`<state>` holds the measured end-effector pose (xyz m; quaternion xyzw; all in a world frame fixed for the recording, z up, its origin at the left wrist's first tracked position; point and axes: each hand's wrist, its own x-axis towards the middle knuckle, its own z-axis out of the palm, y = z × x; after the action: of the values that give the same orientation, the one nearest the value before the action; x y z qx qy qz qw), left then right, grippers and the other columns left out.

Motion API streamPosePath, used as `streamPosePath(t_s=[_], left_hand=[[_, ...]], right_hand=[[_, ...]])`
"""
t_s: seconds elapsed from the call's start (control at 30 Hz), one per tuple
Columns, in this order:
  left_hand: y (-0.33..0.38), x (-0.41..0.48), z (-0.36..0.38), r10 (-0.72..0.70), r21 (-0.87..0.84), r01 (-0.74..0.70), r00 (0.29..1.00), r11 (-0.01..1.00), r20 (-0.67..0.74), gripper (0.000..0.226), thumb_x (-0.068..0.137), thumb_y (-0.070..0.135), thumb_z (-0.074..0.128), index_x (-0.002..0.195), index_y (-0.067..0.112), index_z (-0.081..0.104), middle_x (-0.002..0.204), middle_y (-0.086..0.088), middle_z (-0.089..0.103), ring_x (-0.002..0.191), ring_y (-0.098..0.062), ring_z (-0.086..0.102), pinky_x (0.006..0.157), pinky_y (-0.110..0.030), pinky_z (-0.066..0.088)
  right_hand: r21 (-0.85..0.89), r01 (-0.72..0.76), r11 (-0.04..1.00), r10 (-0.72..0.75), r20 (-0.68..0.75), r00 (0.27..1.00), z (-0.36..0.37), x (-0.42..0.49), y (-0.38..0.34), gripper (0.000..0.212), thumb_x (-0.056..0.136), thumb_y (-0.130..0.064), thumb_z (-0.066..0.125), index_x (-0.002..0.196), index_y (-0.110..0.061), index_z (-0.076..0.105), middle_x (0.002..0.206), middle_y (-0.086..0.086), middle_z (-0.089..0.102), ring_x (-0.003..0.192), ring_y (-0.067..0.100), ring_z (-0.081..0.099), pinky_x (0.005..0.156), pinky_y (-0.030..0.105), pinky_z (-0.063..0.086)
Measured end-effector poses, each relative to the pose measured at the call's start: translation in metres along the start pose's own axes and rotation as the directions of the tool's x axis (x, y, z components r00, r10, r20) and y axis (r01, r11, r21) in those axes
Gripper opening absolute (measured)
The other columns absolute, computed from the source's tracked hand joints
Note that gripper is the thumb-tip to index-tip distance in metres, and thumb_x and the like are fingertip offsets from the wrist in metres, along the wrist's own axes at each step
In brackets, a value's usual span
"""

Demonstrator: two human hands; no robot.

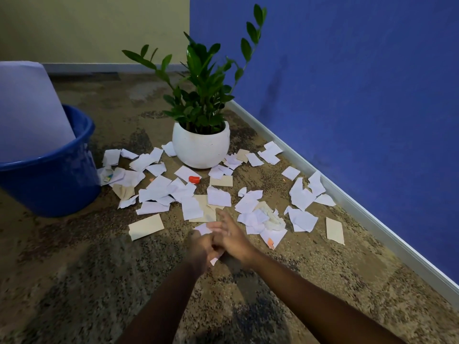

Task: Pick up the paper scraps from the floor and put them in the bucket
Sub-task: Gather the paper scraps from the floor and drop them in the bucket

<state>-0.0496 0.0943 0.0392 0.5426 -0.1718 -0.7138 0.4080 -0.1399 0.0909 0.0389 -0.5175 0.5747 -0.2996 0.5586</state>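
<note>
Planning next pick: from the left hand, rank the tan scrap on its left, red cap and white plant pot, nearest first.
1. Tan scrap, left of the left hand.
2. Red cap, ahead.
3. White plant pot, behind the cap.

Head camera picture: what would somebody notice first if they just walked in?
The mess: white and tan paper scraps strewn over the carpet around a ZZ plant in a round white pot near the middle. A big blue bucket stands at the left, and a bright blue wall fills the right. Low in the middle, the left hand and right hand meet, a small scrap poking out beneath.
</note>
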Motion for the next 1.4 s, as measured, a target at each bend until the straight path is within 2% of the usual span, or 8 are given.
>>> streamPosePath(t_s=[0.1, 0.27, 0.4, 0.5, 0.63, 0.83, 1.17, 1.4], left_hand=[[0.005, 0.005, -0.011, 0.037, -0.054, -0.041, 0.997, 0.998, -0.066, 0.052, 0.094, -0.014, 0.036, 0.144, -0.005, 0.025, 0.103, -0.022, 0.057, 0.094, -0.038, 0.059, 0.062, -0.025, 0.059], [0.005, 0.018, -0.026, 0.072, 0.041, -0.069, 0.994, 0.997, -0.082, 0.056, 0.095, -0.014, 0.034, 0.147, 0.001, 0.021, 0.102, -0.023, 0.050, 0.112, -0.042, 0.050, 0.096, -0.043, 0.049], [-0.010, 0.023, -0.032, 0.160, 0.333, -0.133, 0.986, 0.934, -0.055, 0.049, 0.091, -0.017, 0.041, 0.139, -0.013, 0.031, 0.124, -0.024, 0.043, 0.099, -0.037, 0.048, 0.053, -0.028, 0.059], [-0.019, 0.029, -0.034, 0.250, 0.659, -0.175, 0.968, 0.731, -0.020, 0.041, 0.091, -0.006, 0.049, 0.131, -0.010, 0.046, 0.121, -0.023, 0.053, 0.109, -0.039, 0.055, 0.079, -0.042, 0.055], [-0.020, 0.028, -0.034, 0.340, 0.975, -0.163, 0.935, 0.154, 0.103, 0.048, 0.093, 0.028, 0.053, 0.134, 0.002, 0.048, 0.142, -0.016, 0.044, 0.131, -0.022, 0.044, 0.106, -0.024, 0.032], [-0.021, 0.034, -0.026, 0.374, 0.978, -0.209, 0.905, -0.019, 0.201, 0.056, 0.089, 0.037, 0.057, 0.135, 0.006, 0.049, 0.146, -0.007, 0.040, 0.130, -0.017, 0.045, 0.107, -0.021, 0.034], [-0.028, 0.034, -0.018, 0.301, 0.926, -0.214, 0.947, 0.312, 0.117, 0.048, 0.089, 0.015, 0.060, 0.133, 0.003, 0.047, 0.136, -0.012, 0.056, 0.124, -0.023, 0.054, 0.099, -0.027, 0.044], [-0.011, 0.037, -0.036, 0.347, 0.835, -0.173, 0.938, 0.523, -0.023, 0.019, 0.086, 0.002, 0.063, 0.103, -0.004, 0.060, 0.111, -0.027, 0.061, 0.113, -0.035, 0.058, 0.092, -0.034, 0.044]], right_hand=[[0.036, 0.001, 0.999, 0.005, -0.156, 0.988, -0.016, 0.010, -0.008, 0.046, 0.087, 0.012, 0.044, 0.129, -0.006, 0.048, 0.129, 0.019, 0.055, 0.114, 0.024, 0.054, 0.088, 0.026, 0.047], [-0.655, -0.194, 0.730, -0.079, -0.363, 0.928, -0.076, 0.020, 0.025, 0.057, 0.084, -0.020, 0.063, 0.136, -0.014, 0.040, 0.146, 0.012, 0.036, 0.137, 0.029, 0.031, 0.109, 0.037, 0.034], [-0.724, -0.446, 0.526, 0.184, -0.415, 0.891, -0.117, 0.023, 0.053, 0.103, 0.071, -0.049, 0.072, 0.149, -0.026, 0.008, 0.159, 0.010, 0.005, 0.146, 0.036, 0.003, 0.117, 0.050, 0.015], [-0.720, -0.441, 0.536, 0.281, -0.341, 0.897, -0.125, 0.025, 0.064, 0.111, 0.067, -0.052, 0.074, 0.148, -0.032, 0.001, 0.160, 0.010, 0.002, 0.146, 0.035, 0.008, 0.116, 0.048, 0.022], [-0.744, -0.411, 0.527, 0.214, -0.352, 0.911, -0.116, 0.027, 0.063, 0.092, 0.067, -0.042, 0.076, 0.142, -0.028, 0.025, 0.153, 0.012, 0.025, 0.136, 0.034, 0.032, 0.107, 0.043, 0.038], [-0.712, -0.300, 0.635, 0.049, -0.351, 0.935, -0.097, 0.020, 0.053, 0.047, 0.077, -0.028, 0.069, 0.119, -0.018, 0.052, 0.126, 0.012, 0.055, 0.112, 0.025, 0.052, 0.093, 0.034, 0.049], [-0.508, -0.085, 0.857, -0.019, -0.195, 0.981, -0.054, 0.005, 0.038, 0.034, 0.084, -0.023, 0.063, 0.116, -0.018, 0.053, 0.093, -0.013, 0.057, 0.082, 0.010, 0.055, 0.059, 0.010, 0.040], [-0.804, -0.037, 0.593, -0.078, -0.103, 0.992, -0.033, 0.014, 0.041, 0.032, 0.085, -0.021, 0.059, 0.116, -0.016, 0.051, 0.128, 0.008, 0.049, 0.116, 0.025, 0.045, 0.090, 0.032, 0.042]])
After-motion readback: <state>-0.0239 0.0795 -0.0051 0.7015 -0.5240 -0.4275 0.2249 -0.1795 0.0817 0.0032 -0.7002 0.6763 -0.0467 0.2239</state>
